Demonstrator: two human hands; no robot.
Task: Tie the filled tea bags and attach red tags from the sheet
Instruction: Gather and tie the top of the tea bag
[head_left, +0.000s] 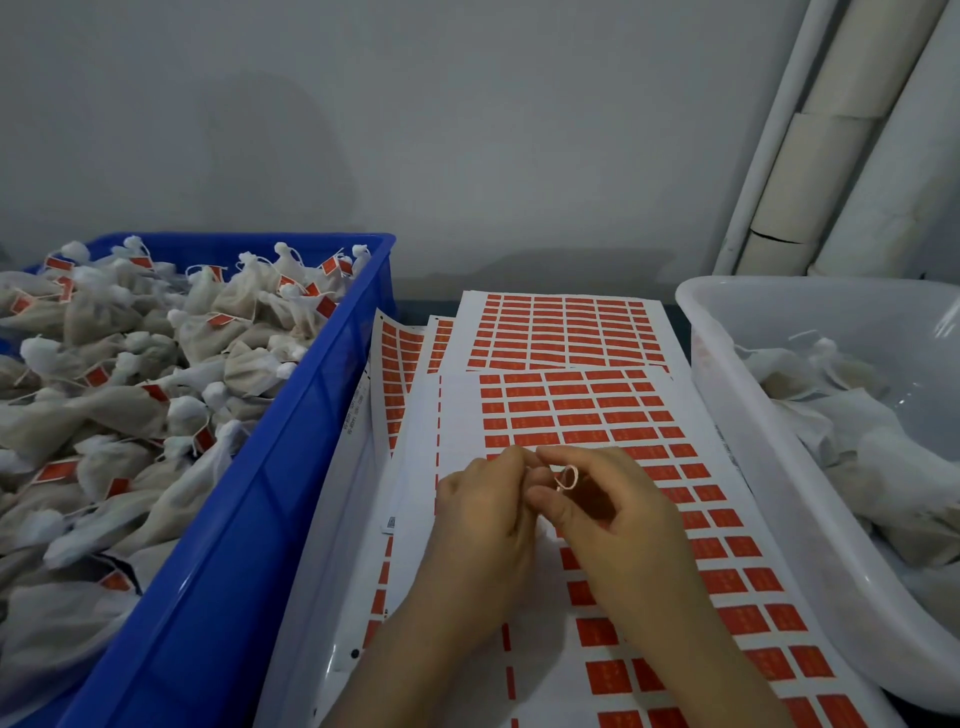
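Over the top sticker sheet (597, 415), in the head view: left hand (480, 525) and right hand (618, 519) together, pinching a small curled red tag (567, 477). Hundreds of tied, tagged tea bags (130, 389) heaped in the blue crate (291, 467); untagged bags (857, 415) waiting in the white tub (727, 374). Many tags left. Tag print and sheet-edge codes too blurred to read.

Print on red tags (571, 415) too small to read; blue crate (291, 467) cut off left; white tub (727, 415) cut off right.
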